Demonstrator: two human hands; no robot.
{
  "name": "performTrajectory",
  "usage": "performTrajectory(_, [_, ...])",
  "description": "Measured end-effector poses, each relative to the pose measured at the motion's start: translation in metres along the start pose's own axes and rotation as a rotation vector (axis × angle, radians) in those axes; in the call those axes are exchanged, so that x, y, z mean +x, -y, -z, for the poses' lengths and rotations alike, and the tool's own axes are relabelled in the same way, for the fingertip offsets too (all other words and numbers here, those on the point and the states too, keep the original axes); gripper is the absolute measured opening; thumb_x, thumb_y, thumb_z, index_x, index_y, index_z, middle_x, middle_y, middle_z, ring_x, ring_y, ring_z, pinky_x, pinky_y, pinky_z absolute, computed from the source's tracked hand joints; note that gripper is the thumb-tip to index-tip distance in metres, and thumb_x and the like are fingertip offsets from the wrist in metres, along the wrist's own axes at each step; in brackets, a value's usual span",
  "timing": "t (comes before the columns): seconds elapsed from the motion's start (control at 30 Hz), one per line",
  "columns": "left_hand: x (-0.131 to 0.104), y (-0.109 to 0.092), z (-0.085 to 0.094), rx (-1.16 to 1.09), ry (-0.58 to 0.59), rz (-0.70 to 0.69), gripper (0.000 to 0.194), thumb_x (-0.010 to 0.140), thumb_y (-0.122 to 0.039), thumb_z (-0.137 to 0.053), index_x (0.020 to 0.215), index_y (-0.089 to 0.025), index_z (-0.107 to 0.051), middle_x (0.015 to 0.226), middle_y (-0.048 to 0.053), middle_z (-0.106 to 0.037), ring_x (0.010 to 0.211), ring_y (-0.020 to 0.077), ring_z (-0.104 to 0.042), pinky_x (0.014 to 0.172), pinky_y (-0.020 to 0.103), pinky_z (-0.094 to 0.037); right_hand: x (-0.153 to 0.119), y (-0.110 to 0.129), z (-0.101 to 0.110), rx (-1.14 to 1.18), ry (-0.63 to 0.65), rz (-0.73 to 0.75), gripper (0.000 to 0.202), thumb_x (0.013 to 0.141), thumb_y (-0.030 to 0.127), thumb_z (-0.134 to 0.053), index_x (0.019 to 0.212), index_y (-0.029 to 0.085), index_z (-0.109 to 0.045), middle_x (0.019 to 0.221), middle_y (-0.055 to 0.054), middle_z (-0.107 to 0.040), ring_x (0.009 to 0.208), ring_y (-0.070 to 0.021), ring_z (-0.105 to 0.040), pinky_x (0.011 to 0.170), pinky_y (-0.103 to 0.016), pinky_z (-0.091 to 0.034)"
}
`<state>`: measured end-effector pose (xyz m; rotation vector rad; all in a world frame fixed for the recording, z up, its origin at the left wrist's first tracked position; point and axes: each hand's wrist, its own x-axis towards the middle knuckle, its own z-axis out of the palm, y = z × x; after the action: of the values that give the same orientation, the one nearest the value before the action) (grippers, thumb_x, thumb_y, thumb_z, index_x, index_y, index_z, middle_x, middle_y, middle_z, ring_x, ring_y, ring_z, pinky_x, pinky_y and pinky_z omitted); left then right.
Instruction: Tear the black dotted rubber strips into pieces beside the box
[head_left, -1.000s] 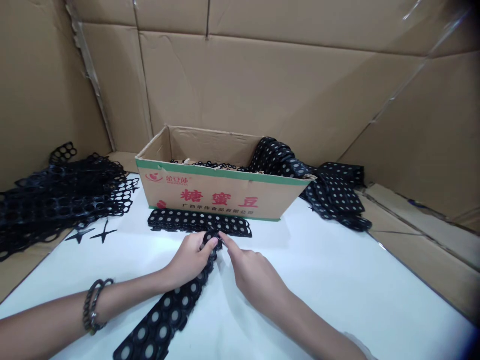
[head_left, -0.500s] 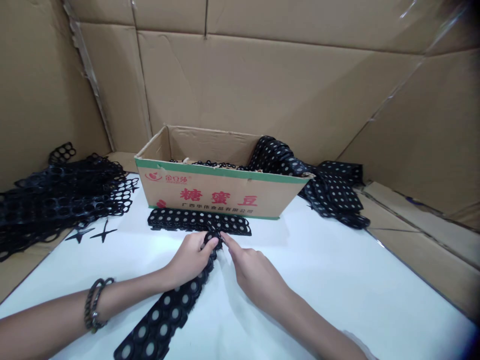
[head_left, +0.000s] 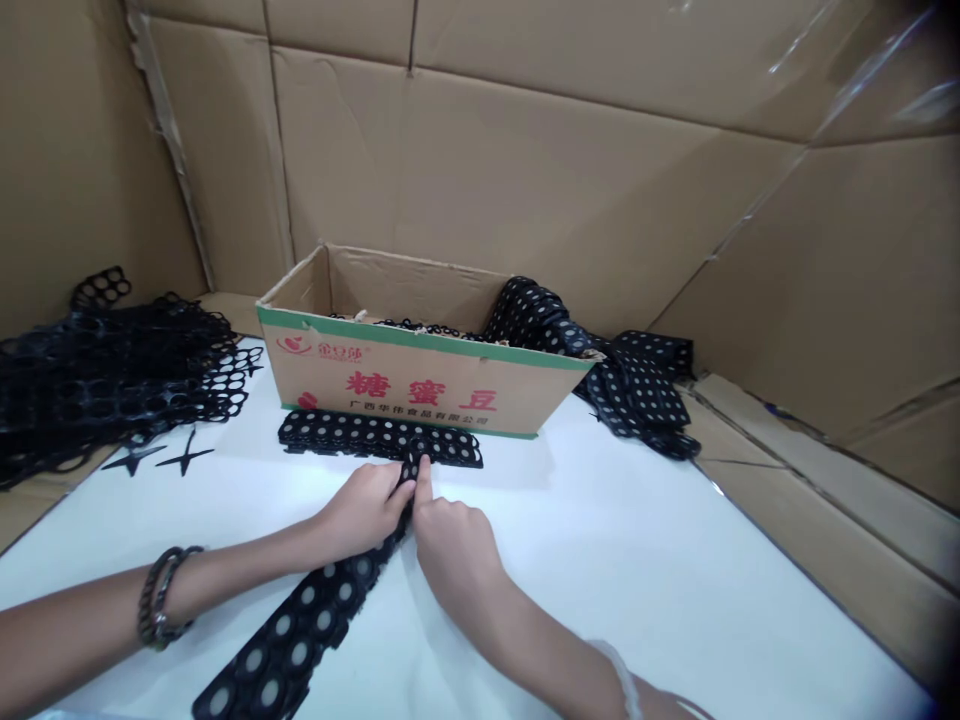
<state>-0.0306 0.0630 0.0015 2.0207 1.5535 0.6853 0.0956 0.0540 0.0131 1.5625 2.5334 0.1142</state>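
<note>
Both hands (head_left: 409,515) at far end of black strip (head_left: 300,625).

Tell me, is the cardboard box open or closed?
Open. The cardboard box has no lid on top, and black strips hang over its right rim.

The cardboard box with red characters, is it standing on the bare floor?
No, the cardboard box stands on the white table, behind both hands.

We are wearing a dark beaded bracelet (head_left: 159,610) on our left wrist, and a pale sleeve edge (head_left: 624,672) is showing on our right forearm.
</note>
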Motion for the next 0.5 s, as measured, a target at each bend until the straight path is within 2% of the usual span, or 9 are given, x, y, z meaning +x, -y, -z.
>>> performTrajectory(0.13, [-0.002, -0.001, 0.0, 0.005, -0.004, -0.046, 0.023, 0.082, -0.027, -0.03, 0.063, -0.018, -0.039, 0.054, -0.001, -0.045, 0.05, 0.0131, -0.04, 0.049, 0.025, -0.026, -0.001, 0.003, -0.002, -0.001, -0.03, -0.015, 0.063, 0.067, -0.005, -0.032, 0.13, -0.002, -0.022, 0.055, -0.005, -0.058, 0.05, -0.0164, -0.057, 0.043, -0.024, -0.038])
performTrajectory(0.33, [-0.006, -0.005, 0.006, -0.009, 0.106, -0.194, 0.024, 0.084, -0.025, -0.027, 0.067, -0.018, -0.042, 0.062, 0.0, -0.05, 0.054, 0.0127, -0.043, 0.053, 0.024, -0.029, 0.001, -0.007, 0.002, 0.077, -0.012, 0.016, 0.057, 0.07, 0.0, -0.031, 0.126, 0.004, -0.033, 0.069, -0.01, -0.062, 0.063, -0.0198, -0.059, 0.05, -0.027, -0.039])
performTrajectory(0.4, [-0.006, -0.005, 0.007, -0.039, 0.096, -0.192, 0.021, 0.084, -0.027, -0.029, 0.072, -0.018, -0.044, 0.066, 0.0, -0.052, 0.058, 0.0132, -0.045, 0.055, 0.024, -0.031, 0.004, -0.015, 0.003, 0.093, -0.007, -0.002, 0.055, 0.072, 0.003, -0.032, 0.127, 0.007, -0.033, 0.072, -0.01, -0.063, 0.065, -0.0213, -0.06, 0.051, -0.027, -0.038])
performTrajectory(0.5, [-0.003, -0.002, 0.006, -0.094, 0.063, -0.108, 0.022, 0.084, -0.033, -0.031, 0.074, -0.018, -0.045, 0.068, 0.0, -0.053, 0.063, 0.014, -0.048, 0.059, 0.024, -0.033, 0.008, -0.028, 0.003, 0.123, -0.005, -0.059, 0.049, 0.074, 0.006, -0.031, 0.122, 0.014, -0.037, 0.076, -0.009, -0.063, 0.068, -0.0228, -0.06, 0.053, -0.028, -0.036])
